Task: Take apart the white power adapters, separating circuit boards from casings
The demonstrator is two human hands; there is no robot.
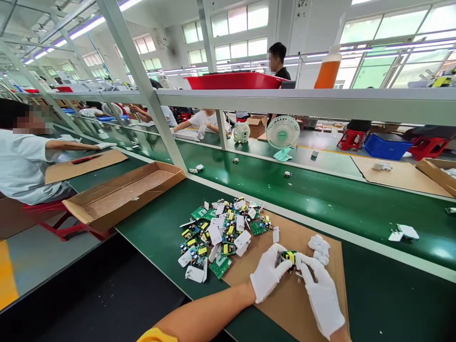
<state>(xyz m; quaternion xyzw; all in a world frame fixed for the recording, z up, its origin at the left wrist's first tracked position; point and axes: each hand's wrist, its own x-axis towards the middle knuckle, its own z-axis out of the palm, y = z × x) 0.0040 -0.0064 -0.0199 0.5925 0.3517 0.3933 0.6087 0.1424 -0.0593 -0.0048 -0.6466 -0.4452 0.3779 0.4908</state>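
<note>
Both my hands wear white gloves and hold one small circuit board [289, 258] with a yellow part over a cardboard sheet [281, 299]. My left hand [268, 274] grips the board's left side between thumb and fingers. On its right side, the fingers of my right hand [320, 289] are closed. To the left lies a heap of circuit boards [230, 228] with white plastic pieces, partly on the cardboard and partly on the green table [153, 228]. A crumpled white item [319, 249] rests on the cardboard just beyond my right hand.
An open cardboard box [124, 192] stands at left, near a seated person [28, 156]. Beyond the pale rail, a green belt [331, 204] carries scattered parts [404, 232]. A metal post [142, 80] rises behind the box. A small fan [283, 133] stands across the belt.
</note>
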